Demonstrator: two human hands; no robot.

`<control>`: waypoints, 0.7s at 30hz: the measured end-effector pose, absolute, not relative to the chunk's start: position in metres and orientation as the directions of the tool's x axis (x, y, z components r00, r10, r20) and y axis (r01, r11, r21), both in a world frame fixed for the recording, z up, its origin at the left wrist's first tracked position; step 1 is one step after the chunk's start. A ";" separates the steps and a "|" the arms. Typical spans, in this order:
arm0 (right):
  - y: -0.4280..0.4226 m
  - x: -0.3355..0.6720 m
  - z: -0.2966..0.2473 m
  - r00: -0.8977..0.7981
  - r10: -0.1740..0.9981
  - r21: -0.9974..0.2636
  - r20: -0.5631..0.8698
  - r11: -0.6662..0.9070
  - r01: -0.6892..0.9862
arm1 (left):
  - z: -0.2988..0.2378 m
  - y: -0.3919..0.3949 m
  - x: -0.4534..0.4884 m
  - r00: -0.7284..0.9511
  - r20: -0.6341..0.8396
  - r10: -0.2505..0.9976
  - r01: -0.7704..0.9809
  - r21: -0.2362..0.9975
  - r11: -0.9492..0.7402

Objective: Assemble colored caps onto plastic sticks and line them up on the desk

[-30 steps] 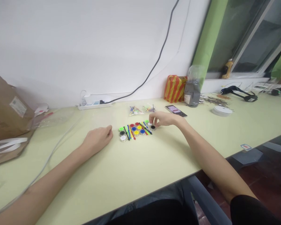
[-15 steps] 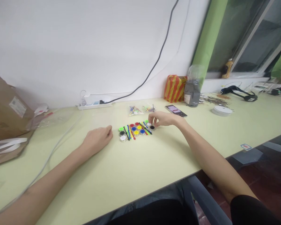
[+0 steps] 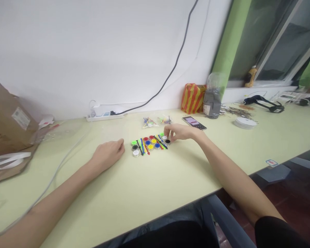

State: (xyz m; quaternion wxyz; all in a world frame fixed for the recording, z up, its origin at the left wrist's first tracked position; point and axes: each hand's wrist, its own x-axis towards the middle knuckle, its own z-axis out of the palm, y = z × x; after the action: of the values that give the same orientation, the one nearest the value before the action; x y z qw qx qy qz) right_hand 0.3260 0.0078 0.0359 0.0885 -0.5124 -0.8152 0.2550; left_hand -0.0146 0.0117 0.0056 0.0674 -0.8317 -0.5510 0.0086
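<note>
My left hand [image 3: 108, 154] rests on the table in a loose fist, left of the small parts, with nothing visible in it. My right hand [image 3: 177, 132] reaches in from the right, its bent fingertips down on a white-topped clear disc [image 3: 164, 137] at the right end of the group. Just in front of those fingers lies a black-topped disc [image 3: 167, 142]. More clear discs with coloured tops, such as a yellow one [image 3: 150, 147] and a white one [image 3: 136, 153], lie close together. Between them are two bunches of coloured plastic arrows, including a red arrow [image 3: 146, 148].
Behind the discs lie two clear bags of coloured parts [image 3: 150, 122]. A phone [image 3: 194, 122], a striped bag [image 3: 193, 98], a grey bag [image 3: 212, 103] and a white round stack [image 3: 245, 123] stand rightward. A power strip [image 3: 104, 117], cable [image 3: 59, 166] and paper bag [image 3: 11, 120] are leftward.
Almost nothing differs. Both hands keep their places and the discs and arrows lie as before; the whole view has shifted very slightly.
</note>
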 end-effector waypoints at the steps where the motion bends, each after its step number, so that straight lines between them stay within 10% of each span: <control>1: 0.008 0.326 0.035 -0.462 0.879 -0.507 -0.115 0.348 0.789 | 0.005 0.012 -0.015 0.392 0.060 0.918 0.916 -0.121 -0.383; 21: 0.024 0.304 -0.002 -0.269 0.886 -0.237 0.378 0.373 0.897 | -0.004 0.012 -0.014 0.484 0.316 0.816 0.875 -0.169 -0.454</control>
State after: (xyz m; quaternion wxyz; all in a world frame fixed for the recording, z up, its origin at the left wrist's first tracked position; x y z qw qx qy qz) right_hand 0.3041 0.0240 -0.0022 0.2288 -0.5597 -0.7964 -0.0121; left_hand -0.0135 0.0120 -0.0036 0.1555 -0.8474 -0.4987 -0.0951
